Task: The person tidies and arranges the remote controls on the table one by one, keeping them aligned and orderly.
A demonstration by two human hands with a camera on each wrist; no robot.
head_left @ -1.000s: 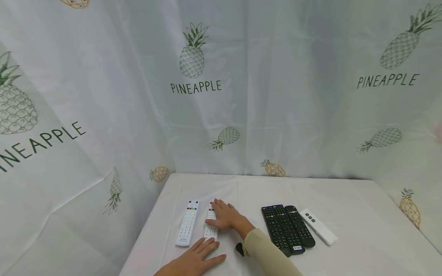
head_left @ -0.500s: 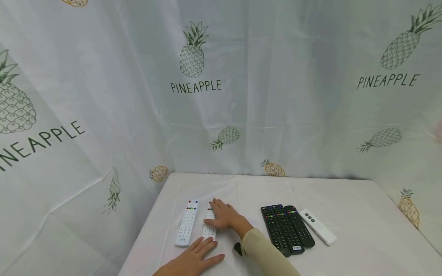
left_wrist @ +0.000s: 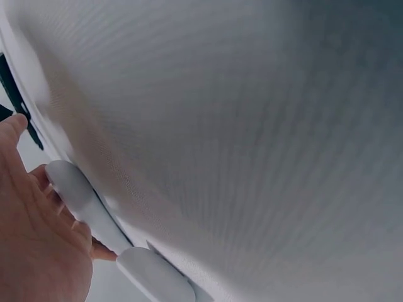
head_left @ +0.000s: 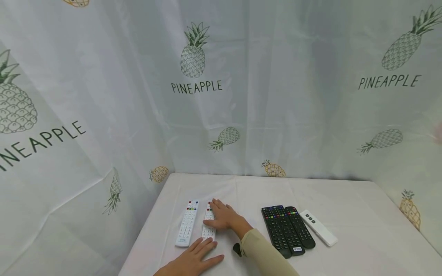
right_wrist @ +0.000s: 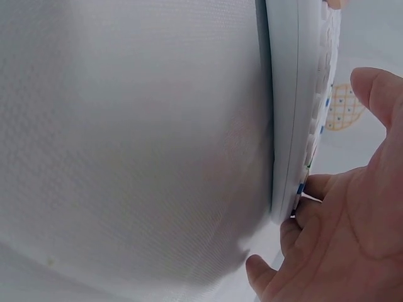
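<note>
In the head view two white remote controls lie side by side at the left of the table. My right hand (head_left: 224, 217) rests over the far part of the right-hand white remote (head_left: 208, 232), covering some of its buttons. My left hand (head_left: 195, 257) lies at that remote's near end, fingers spread and fairly straight. Left of both hands is the other white remote (head_left: 187, 224). The left wrist view has the left hand (left_wrist: 44, 239) touching the end of a white remote (left_wrist: 85, 204). In the right wrist view, the right hand (right_wrist: 352, 233) touches a white remote's (right_wrist: 293, 113) far end.
Several black remotes (head_left: 286, 232) lie together right of the right forearm. Beside them is a slim white remote (head_left: 318, 227) with a few dark buttons. A white cloth covers the table (head_left: 359, 214), and a pineapple-print curtain (head_left: 293, 96) hangs behind it.
The right-hand white remote has slid slightly left, toward the other white one, with both hands shifting along with it. The other remotes stay in place.
</note>
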